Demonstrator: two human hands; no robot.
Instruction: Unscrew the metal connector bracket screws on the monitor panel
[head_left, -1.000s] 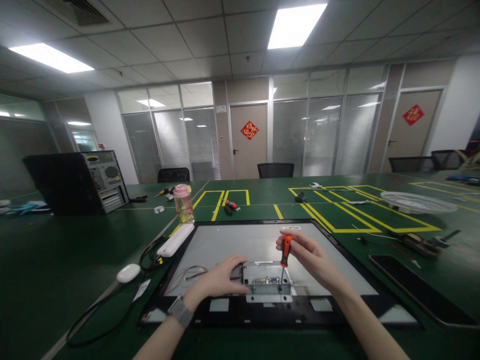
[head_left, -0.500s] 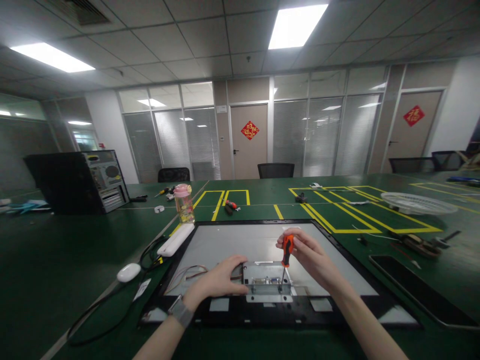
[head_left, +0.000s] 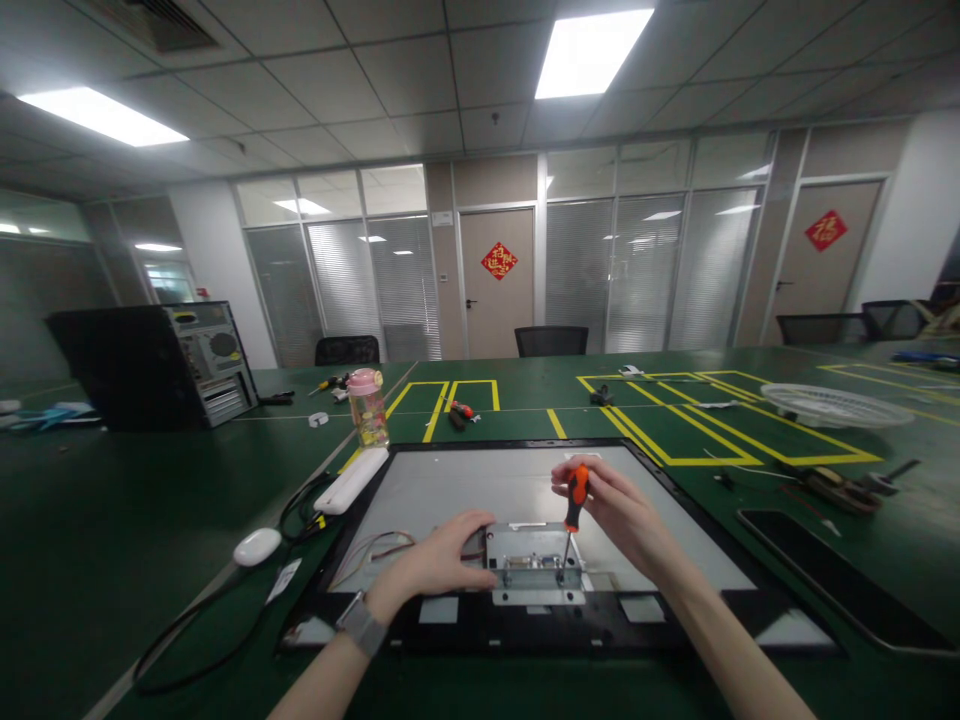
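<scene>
An orange-and-black screwdriver [head_left: 577, 497] is gripped by its handle in my right hand [head_left: 621, 508], with the fingers closed around it. Its shaft points down, and the tip meets the right side of a metal bracket [head_left: 517, 543] with a board and connectors in it. My left hand [head_left: 442, 555], with a watch [head_left: 362, 624] at the wrist, holds the bracket's left end between thumb and fingers. Beneath lies a flat display panel [head_left: 465, 475] with a black frame, its grey back facing up. Thin wires [head_left: 375, 550] run out left of the bracket, partly behind my left hand.
To the left are a white mouse [head_left: 257, 546], black cables [head_left: 187, 590], a white bar-shaped case [head_left: 352, 482], a pink-lidded bottle [head_left: 368, 415] and a computer case [head_left: 150, 365]. On the right lie a long dark panel [head_left: 832, 570], a caliper-like tool [head_left: 840, 490] and a white round tray [head_left: 836, 405].
The screwdriver handle has turned slightly and shifted a little to the right in my right hand. My left hand and the bracket stay in place.
</scene>
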